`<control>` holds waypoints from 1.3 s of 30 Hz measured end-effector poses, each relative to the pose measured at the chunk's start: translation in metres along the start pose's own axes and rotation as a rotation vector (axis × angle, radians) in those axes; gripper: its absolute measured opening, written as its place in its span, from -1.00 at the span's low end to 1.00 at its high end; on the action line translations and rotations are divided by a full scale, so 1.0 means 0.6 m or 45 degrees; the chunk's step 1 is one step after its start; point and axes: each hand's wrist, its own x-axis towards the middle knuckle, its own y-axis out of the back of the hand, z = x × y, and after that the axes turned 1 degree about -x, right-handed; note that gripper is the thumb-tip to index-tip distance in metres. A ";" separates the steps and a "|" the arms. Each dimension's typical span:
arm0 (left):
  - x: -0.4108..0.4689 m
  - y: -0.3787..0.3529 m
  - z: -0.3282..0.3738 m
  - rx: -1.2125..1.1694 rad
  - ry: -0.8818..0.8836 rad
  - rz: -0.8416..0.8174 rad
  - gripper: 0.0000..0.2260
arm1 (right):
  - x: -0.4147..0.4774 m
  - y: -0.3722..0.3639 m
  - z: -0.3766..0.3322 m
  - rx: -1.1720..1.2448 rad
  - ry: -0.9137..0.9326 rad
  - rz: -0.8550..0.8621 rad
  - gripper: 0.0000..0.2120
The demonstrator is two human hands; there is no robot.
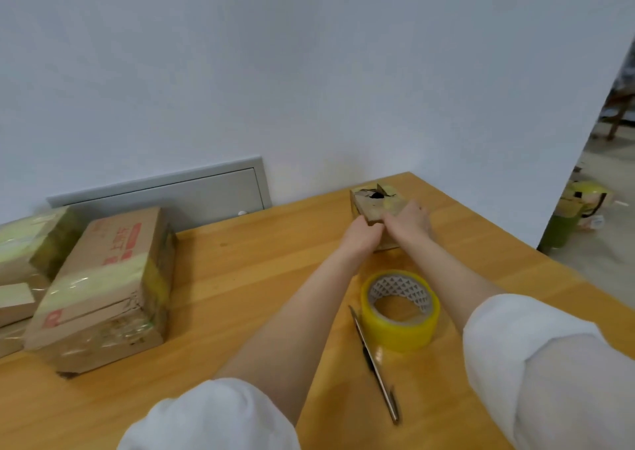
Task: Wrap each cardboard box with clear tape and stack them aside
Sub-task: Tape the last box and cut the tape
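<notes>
Right now both my hands are out at arm's length on the far side of the bench [261,267], closed on the small cardboard box [376,203]. My left hand [364,233] grips its near left corner with the fingers curled under the edge, and my right hand [409,221] lies over the right side of the top, thumb tucked in beside the left hand and fingers bent round the box. The two hands touch each other at the near edge. The box sits on the bench close to the far edge by the wall [309,71]; its top is ragged, with a dark hole beyond my fingertips and patches of yellowish tape on it. Nearer to me than the hands, between my forearms, the tape roll [400,308] lies flat on the bench, yellow with a patterned grey core. Just to the left of the roll, almost touching it, a slim utility knife [375,363] lies with its tip pointing away from me. Well to the left of my left hand, wrapped boxes [103,288] sit together, glossy with tape, the nearest bearing red print. Behind them a grey panel door [165,191] is set in the wall. My white sleeves [549,363] are pushed up to the elbows.
</notes>
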 end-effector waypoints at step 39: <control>-0.430 0.335 -0.195 1.116 -0.002 0.363 -0.35 | -0.449 -0.096 -0.083 -0.640 1.096 -0.566 -0.27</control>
